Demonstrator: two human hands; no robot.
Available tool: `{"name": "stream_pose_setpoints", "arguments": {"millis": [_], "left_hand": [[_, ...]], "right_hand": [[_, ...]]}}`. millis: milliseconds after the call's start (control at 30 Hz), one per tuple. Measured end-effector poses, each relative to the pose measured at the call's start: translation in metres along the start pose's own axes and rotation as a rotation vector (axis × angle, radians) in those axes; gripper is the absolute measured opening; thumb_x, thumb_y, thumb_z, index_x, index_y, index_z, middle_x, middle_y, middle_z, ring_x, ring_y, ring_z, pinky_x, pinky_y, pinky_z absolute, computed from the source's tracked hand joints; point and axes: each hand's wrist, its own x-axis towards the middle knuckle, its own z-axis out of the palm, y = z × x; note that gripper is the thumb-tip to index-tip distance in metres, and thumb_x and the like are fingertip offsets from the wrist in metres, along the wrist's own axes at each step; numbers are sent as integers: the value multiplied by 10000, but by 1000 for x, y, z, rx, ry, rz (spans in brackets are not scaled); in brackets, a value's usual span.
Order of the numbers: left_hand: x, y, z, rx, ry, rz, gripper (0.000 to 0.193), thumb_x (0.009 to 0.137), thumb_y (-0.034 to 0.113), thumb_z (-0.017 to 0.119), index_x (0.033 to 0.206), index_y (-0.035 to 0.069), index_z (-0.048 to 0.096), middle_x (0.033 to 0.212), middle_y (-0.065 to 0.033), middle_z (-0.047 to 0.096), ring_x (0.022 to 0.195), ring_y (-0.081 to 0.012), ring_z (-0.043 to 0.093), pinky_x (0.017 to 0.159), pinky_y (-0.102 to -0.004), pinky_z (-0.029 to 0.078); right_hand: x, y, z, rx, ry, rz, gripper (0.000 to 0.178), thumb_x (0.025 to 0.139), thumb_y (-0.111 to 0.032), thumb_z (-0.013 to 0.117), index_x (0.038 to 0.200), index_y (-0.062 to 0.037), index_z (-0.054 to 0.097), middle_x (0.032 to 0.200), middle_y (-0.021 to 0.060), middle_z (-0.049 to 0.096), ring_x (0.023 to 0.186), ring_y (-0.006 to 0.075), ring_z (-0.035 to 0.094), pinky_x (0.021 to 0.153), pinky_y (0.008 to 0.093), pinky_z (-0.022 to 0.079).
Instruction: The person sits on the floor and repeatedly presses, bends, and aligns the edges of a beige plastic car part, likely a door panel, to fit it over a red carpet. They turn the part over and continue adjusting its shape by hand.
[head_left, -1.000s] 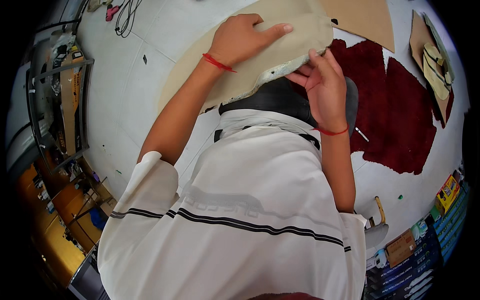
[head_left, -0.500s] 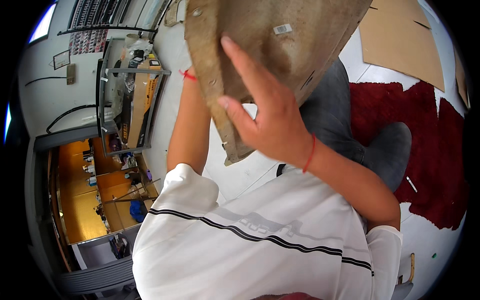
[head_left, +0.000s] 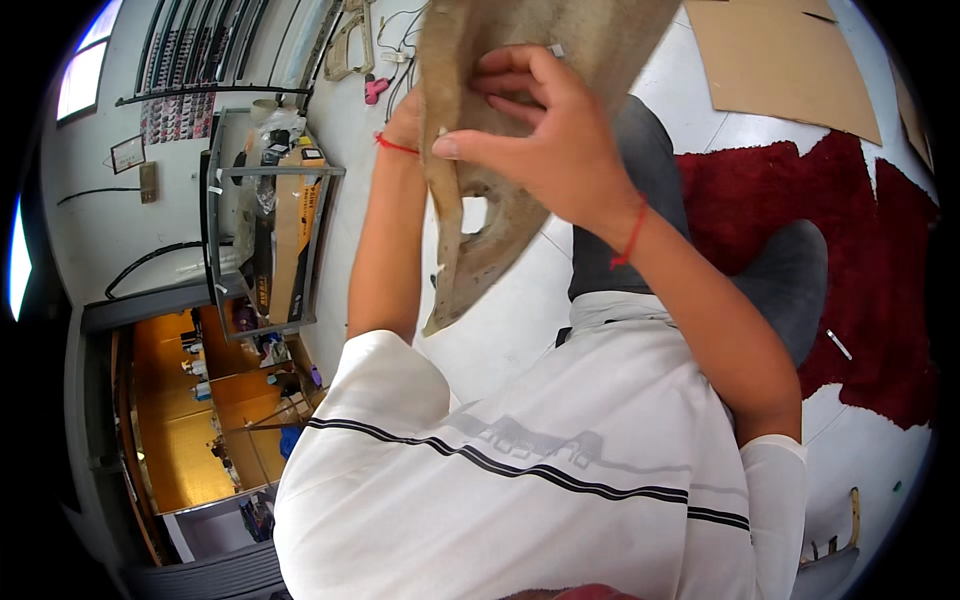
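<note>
A worn brownish-grey moulded panel (head_left: 600, 45) tilts up in front of me, its narrow end pointing down toward my shirt. Near that end is a squarish hole, and a raised rim runs down its left side. My right hand (head_left: 560, 135) lies over the panel, thumb against the rim and bent fingers on the inner face, so the rim sits between them. Behind the panel's left edge is my left hand (head_left: 405, 122); its fingers are hidden. Both wrists carry a red string.
A dark red rug (head_left: 850, 220) lies right of my bent leg, with a slim white object (head_left: 838, 344) on it. Cardboard (head_left: 785, 65) lies at the upper right. On the left stand a metal-framed bin (head_left: 275, 250) and open shelves (head_left: 185, 400). A pink tool (head_left: 376, 89) lies beyond my left hand.
The panel has shifted and turned, with its lower end now more pointed and its hole in view. My right hand has moved up, its outstretched index finger now bent with the others.
</note>
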Motion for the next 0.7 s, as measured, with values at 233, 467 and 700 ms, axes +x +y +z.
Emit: {"name": "stream_pose_setpoints", "arguments": {"millis": [233,467,700], "left_hand": [[-3,-68,116,995,174,-124,837,779,439,876,1392,-35,562,1219,-126,702,1070,-221,673,945,-367,538],[-25,-138,103,322,-181,-97,760,881,228,817,1528,30,470,1438,-111,598,1327,-236,550,1122,-363,431],[-25,-142,108,392,-192,-69,760,851,191,811,1516,30,480,1413,-118,612,1284,-230,562,1098,-362,444]], "right_hand": [[-107,-8,-101,949,148,445,607,1093,-413,466,1520,13,401,1485,129,525,1403,257,475,1164,407,375],[-145,-10,-158,849,281,574,653,1123,-508,321,1529,-4,407,1518,108,509,1405,256,475,1163,435,385],[-132,-13,-131,539,644,558,621,1126,-482,333,1505,-2,444,1512,114,518,1398,257,480,1163,430,389]]}}
